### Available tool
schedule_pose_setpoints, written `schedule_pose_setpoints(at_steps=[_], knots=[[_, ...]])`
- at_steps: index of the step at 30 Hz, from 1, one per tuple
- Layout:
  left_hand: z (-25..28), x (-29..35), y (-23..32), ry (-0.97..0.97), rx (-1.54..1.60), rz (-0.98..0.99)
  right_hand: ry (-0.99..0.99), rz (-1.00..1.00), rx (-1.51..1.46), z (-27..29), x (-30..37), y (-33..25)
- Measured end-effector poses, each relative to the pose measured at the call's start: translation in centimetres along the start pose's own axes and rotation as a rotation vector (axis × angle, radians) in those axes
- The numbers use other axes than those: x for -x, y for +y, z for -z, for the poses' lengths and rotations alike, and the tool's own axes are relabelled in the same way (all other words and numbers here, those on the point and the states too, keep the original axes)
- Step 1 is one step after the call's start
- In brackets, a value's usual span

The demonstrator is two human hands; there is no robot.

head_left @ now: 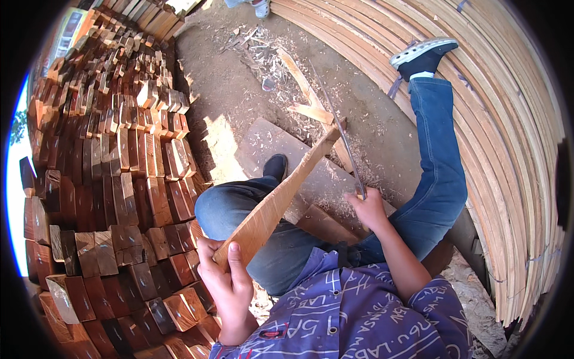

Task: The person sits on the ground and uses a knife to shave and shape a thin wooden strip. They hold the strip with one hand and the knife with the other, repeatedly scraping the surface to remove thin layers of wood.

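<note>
My left hand (pixel 230 278) is closed round the near end of a wooden board (pixel 278 200), its thumb lying along the upper face. The board slants up and away to the right, over my bent left leg, and its edge looks rough and uneven. In my right hand (pixel 369 208) is the handle of a machete (pixel 330 102), whose long, dark, slightly curved blade is seen nearly edge-on. That blade points away from me and passes close by the far end of the board; whether they touch I cannot tell.
Stacked reddish-brown wood blocks (pixel 107 191) fill the left side. Long pale wood strips (pixel 502 137) lie bundled at the right, with my right foot (pixel 423 57) against them. Ahead are a flat slab (pixel 257 143), loose wood pieces (pixel 299 75) and scattered shavings. Another person's foot (pixel 262 8) shows at the top.
</note>
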State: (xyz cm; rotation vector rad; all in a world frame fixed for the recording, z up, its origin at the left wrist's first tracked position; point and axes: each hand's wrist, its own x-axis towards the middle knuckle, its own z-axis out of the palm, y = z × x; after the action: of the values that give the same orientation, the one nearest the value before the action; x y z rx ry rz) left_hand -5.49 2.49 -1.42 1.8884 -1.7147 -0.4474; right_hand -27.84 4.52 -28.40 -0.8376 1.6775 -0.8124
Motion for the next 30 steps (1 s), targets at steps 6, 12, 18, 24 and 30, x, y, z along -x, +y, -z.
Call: schedule_pose_setpoints(at_steps=[6, 12, 18, 24, 30], knots=[[0.0, 0.0, 0.3, -0.023, 0.03, 0.055, -0.202, 0.276, 0.003, 0.4, 3.5, -10.5], [0.4, 0.4, 0.5, -0.065, 0.047, 0.099, -0.428, 0.22, 0.227, -1.6, 2.4, -8.6], [0.6, 0.3, -2.9, 0.025, 0.038, 0.058, -0.322, 0.284, 0.206, -5.5, 2.3, -5.7], [0.9, 0.0, -4.3, 0.053, 0.069, 0.08, -0.375, 0.35, 0.103, -6.4, 5.4, -9.1], [0.9, 0.5, -3.2, -0.025, 0.096, 0.143, -0.26, 0.444, 0.155, -5.4, 4.7, -9.9]])
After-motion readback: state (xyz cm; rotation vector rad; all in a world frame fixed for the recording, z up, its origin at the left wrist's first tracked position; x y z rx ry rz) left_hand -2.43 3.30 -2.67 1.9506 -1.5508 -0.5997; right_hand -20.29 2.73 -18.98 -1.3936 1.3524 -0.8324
